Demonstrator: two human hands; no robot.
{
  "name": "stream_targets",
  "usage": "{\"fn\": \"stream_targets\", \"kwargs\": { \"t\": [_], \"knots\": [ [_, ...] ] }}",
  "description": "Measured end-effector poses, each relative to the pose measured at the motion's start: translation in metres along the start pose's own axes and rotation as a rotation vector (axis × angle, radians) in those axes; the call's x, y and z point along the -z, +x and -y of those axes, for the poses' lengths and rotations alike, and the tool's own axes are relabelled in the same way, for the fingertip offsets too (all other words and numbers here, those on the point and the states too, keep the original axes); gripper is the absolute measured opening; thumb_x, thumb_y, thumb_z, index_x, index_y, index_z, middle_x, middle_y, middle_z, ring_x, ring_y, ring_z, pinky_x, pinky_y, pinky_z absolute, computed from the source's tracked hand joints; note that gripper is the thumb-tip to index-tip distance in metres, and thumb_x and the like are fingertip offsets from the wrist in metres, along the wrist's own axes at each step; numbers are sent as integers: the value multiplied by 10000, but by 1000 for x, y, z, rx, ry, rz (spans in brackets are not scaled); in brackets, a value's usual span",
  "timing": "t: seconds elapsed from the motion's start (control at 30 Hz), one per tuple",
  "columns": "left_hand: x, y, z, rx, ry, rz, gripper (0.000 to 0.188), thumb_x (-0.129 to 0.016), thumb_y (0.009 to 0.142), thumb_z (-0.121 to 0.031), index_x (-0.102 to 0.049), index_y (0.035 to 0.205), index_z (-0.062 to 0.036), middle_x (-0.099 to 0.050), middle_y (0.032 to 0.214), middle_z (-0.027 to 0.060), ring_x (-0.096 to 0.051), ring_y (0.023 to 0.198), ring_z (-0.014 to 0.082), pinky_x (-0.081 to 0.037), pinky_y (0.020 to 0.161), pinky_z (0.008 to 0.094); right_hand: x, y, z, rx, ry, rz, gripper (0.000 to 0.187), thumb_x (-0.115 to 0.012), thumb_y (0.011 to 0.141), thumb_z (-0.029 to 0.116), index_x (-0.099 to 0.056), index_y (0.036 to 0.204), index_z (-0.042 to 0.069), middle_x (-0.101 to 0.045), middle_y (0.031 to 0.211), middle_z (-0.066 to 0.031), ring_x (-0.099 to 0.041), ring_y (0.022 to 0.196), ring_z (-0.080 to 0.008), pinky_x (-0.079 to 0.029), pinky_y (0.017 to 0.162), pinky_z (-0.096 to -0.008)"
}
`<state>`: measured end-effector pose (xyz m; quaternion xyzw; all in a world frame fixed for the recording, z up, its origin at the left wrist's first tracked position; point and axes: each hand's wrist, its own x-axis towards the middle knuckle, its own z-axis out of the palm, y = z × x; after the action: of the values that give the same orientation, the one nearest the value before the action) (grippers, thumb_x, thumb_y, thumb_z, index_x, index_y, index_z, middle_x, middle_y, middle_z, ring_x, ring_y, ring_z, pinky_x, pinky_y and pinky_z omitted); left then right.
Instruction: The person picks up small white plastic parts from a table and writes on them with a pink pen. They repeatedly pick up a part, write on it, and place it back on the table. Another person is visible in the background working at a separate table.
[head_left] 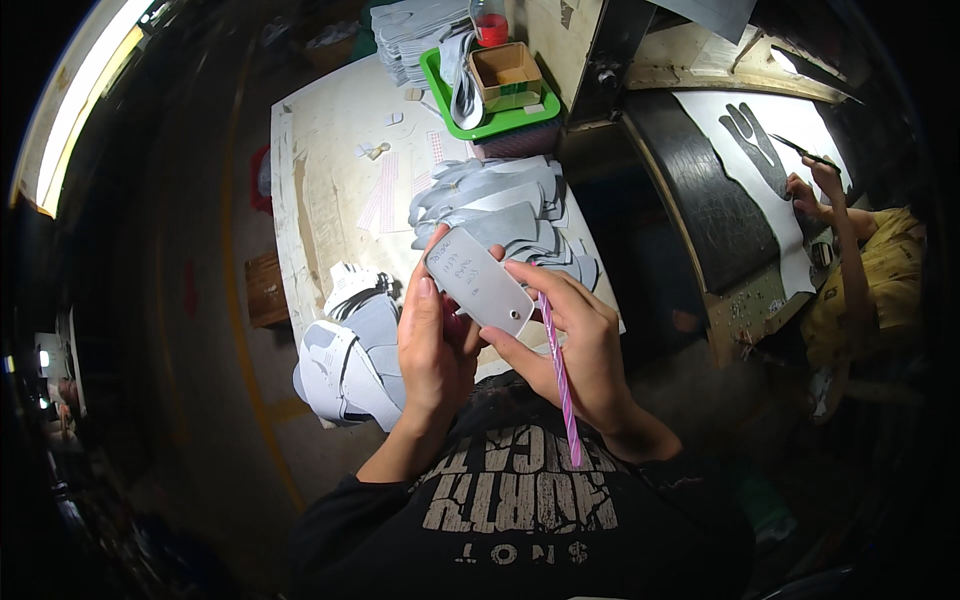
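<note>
Above the near end of the table, both my hands hold a pale, translucent rounded plate (478, 290) with handwriting on it and a small hole at one corner. My left hand (430, 345) closes around its left side. My right hand (585, 345) pinches its right edge and also keeps a pink striped pen (561, 385) between the fingers, pointing down toward me. Just beyond lie bundles of grey cut pieces (495, 205), layered across the table. Left of my left hand sits a heap of white and grey cut pieces (350, 365).
A green tray (468, 128) with a cardboard box (505, 75) stands at the table's (325, 150) far end, beside a tall grey stack (415, 45). To the right, a co-worker's hands (815, 190) hold a dark tool over a white sheet (790, 235) on another bench.
</note>
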<state>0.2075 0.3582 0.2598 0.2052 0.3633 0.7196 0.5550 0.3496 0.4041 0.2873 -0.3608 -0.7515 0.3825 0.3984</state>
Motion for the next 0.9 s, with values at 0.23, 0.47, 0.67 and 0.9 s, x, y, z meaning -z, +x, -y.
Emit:
{"fn": "stream_targets", "kwargs": {
  "t": [0.23,0.47,0.67,0.9],
  "knots": [
    [-1,-1,1,-1,-59,38,559,-382,1116,-319,-228,1599,-81,-527,1430,288,-696,1022,199,-565,710,249,6,-3,-4,-135,100,67,575,-872,774,51,-632,1291,-19,-687,1206,-168,-689,1051,-217,-631,867,-348],
    [-8,-4,-3,35,-91,-6,565,-397,1113,-308,-220,1603,-90,-516,1440,284,-692,1012,211,-599,804,303,8,-3,0,-198,197,94,527,-824,828,32,-613,1304,-46,-668,1243,-199,-683,1070,-222,-644,858,-360],
    [1,0,2,-9,-68,79,554,-410,1113,-312,-261,1596,-87,-570,1394,253,-632,831,77,-548,680,211,10,-2,-1,-189,215,94,492,-776,872,36,-593,1316,-70,-665,1227,-215,-684,1065,-216,-644,844,-347],
    [3,-4,3,-8,-12,60,559,-404,1113,-348,-286,1589,-79,-612,1347,204,-605,750,50,-459,574,176,15,-3,-3,-244,292,91,478,-730,906,51,-571,1338,-78,-668,1232,-206,-682,1065,-197,-628,800,-299]
  ]
}}
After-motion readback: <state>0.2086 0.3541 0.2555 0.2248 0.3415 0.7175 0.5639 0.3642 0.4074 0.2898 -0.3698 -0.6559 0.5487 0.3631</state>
